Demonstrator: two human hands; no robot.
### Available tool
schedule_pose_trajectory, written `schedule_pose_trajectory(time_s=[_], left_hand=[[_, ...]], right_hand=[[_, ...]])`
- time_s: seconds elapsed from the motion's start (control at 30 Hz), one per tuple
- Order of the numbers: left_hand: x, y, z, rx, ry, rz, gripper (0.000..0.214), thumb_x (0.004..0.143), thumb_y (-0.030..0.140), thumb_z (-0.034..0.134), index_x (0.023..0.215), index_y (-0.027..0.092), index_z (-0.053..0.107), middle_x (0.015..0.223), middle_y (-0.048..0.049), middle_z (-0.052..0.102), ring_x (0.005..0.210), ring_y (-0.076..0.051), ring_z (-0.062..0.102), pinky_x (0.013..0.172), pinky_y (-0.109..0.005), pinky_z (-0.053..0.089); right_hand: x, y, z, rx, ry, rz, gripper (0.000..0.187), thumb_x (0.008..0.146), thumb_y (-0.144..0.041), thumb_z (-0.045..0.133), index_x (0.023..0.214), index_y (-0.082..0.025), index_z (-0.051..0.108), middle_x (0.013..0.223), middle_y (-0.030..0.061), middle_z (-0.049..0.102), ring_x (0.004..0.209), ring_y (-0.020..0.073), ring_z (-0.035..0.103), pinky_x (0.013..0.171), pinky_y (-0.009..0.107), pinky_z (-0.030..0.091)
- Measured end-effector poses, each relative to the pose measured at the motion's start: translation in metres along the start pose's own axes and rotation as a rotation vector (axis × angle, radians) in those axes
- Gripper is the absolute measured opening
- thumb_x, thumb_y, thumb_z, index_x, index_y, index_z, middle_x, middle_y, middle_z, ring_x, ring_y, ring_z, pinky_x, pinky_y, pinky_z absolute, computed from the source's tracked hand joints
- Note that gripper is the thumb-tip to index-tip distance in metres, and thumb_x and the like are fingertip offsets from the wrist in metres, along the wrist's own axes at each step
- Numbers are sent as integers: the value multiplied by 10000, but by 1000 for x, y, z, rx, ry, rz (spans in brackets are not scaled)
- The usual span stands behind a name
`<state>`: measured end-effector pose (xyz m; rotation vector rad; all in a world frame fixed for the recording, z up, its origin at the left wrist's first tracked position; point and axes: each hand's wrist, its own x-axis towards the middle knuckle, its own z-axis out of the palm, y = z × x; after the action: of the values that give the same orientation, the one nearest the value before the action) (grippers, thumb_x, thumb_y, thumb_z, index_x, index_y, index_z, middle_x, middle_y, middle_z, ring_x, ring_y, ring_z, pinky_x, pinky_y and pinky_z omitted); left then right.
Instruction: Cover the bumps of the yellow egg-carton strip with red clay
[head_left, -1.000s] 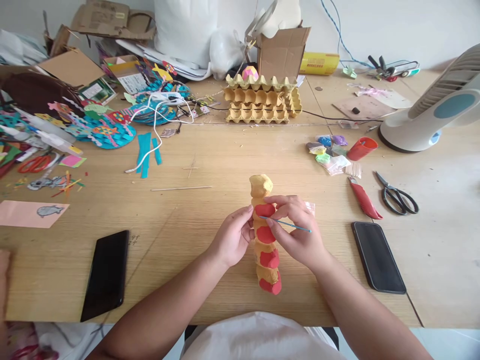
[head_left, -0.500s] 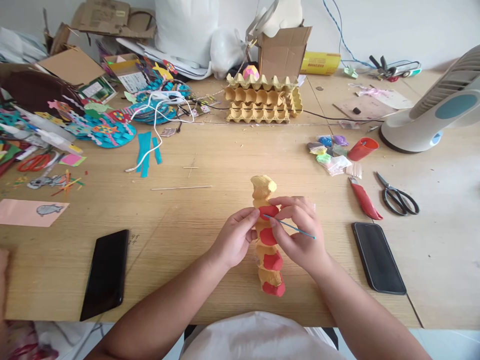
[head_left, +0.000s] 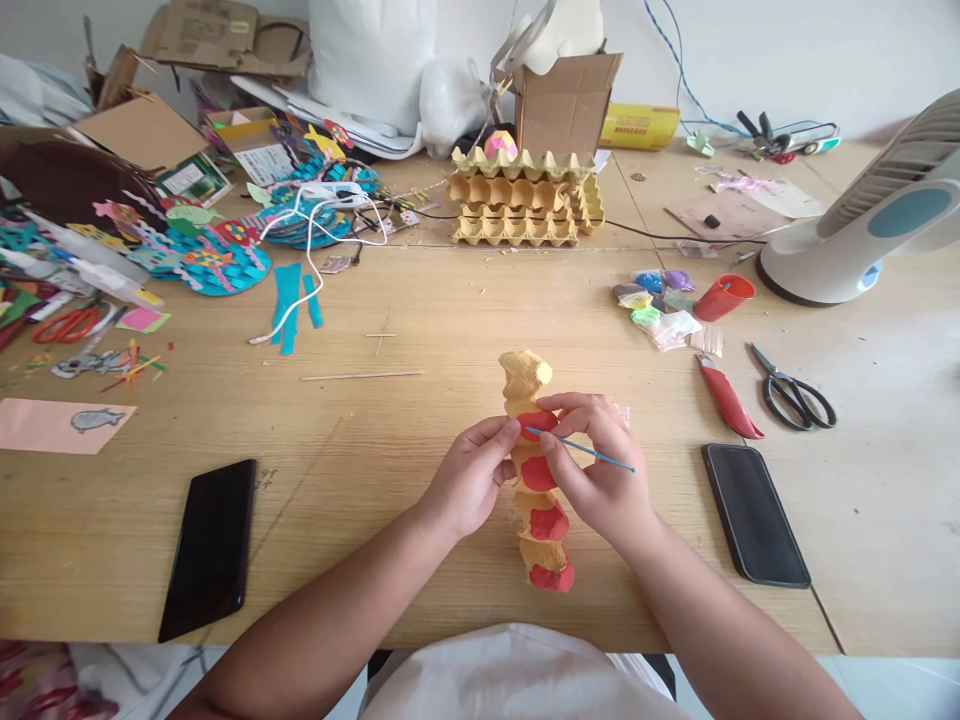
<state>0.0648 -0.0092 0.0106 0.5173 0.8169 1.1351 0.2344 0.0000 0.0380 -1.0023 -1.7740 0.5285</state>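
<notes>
A strip of yellow egg-carton cups (head_left: 527, 372) with red clay patches lies lengthwise on the wooden table (head_left: 420, 400) in front of me. My left hand (head_left: 469, 480) grips its left side, fingers closed on it. My right hand (head_left: 596, 470) pinches a thin blue stick (head_left: 592, 452), its tip touching the uppermost red patch (head_left: 534, 422). Other red patches run down the strip toward me.
A black phone (head_left: 210, 545) lies at the left, another phone (head_left: 754, 512) at the right. Scissors (head_left: 793, 392), a red knife (head_left: 726, 398), a red cup (head_left: 721, 296) and clay bags (head_left: 654, 305) sit right. Stacked egg trays (head_left: 521, 198) stand behind; a fan (head_left: 862, 225) is far right.
The carton strip has tilted slightly, its near end swinging right. My right hand has shifted a little up along the strip with the stick on the top red patch.
</notes>
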Motion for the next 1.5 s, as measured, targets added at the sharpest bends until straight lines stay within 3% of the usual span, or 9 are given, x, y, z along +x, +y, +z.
schedule_pose_trajectory(time_s=[0.27, 0.7, 0.83, 0.93, 1.0, 1.07, 1.27, 1.4, 1.5], left_hand=[[-2, -1, 2, 19, -29, 29, 364, 809, 512, 957, 816, 174, 825, 725, -16, 677, 678, -116, 580, 578, -208, 428], [-4, -4, 1, 65, -48, 60, 345, 866, 508, 913, 867, 173, 830, 790, -37, 740, 711, -131, 620, 634, -222, 488], [-2, -3, -2, -3, -91, 24, 347, 872, 509, 906, 947, 178, 834, 875, -59, 776, 780, -165, 686, 679, -250, 530], [2, -1, -6, -63, -112, -54, 350, 863, 506, 911, 942, 179, 816, 885, -54, 769, 772, -171, 695, 696, -276, 557], [4, 0, -9, -96, -111, -98, 327, 873, 493, 902, 944, 188, 808, 885, -47, 761, 750, -169, 683, 675, -280, 549], [5, 1, -11, -117, -119, -113, 285, 906, 481, 869, 960, 207, 813, 886, -47, 757, 743, -181, 676, 664, -293, 543], [7, 7, -11, -76, -161, -97, 346, 942, 514, 809, 1119, 219, 837, 1046, -100, 805, 985, -273, 740, 772, -337, 573], [7, 8, -11, -110, -154, -113, 325, 911, 479, 856, 1033, 179, 836, 925, -79, 779, 800, -203, 699, 659, -278, 545], [6, 8, -11, -115, -151, -108, 311, 907, 454, 866, 997, 158, 827, 900, -66, 753, 770, -173, 668, 652, -253, 548]], right_hand=[[-3, 4, 4, -49, 57, -45, 243, 962, -115, 693, 874, -273, 531, 1129, 39, 834, 956, 245, 750, 866, 432, 524], [-4, -1, 6, 25, 85, 30, 217, 959, -125, 693, 859, -265, 562, 1091, 47, 823, 965, 247, 730, 893, 435, 508], [-6, 6, 4, 298, 110, 194, 157, 999, -239, 721, 878, -261, 623, 1128, 56, 771, 1020, 238, 685, 899, 411, 496], [-3, 18, 3, 475, 239, 385, 134, 995, -324, 742, 891, -272, 675, 929, 14, 681, 893, 202, 610, 810, 360, 462], [0, 27, 5, 537, 260, 502, 109, 1010, -369, 706, 943, -286, 724, 840, -1, 637, 840, 195, 566, 786, 355, 433], [4, 33, 7, 631, 206, 645, 170, 1018, -434, 668, 1056, -300, 766, 761, -12, 607, 767, 191, 525, 748, 356, 410], [5, 28, 11, 824, -17, 847, 390, 849, -625, 845, 843, -243, 769, 835, 14, 662, 787, 180, 532, 751, 340, 431], [1, 24, 11, 1071, -180, 951, 423, 808, -631, 900, 860, -235, 761, 886, 30, 712, 849, 207, 611, 793, 348, 484], [-1, 24, 12, 1160, -200, 975, 377, 816, -548, 931, 837, -225, 739, 877, 22, 723, 825, 192, 623, 779, 328, 479]])
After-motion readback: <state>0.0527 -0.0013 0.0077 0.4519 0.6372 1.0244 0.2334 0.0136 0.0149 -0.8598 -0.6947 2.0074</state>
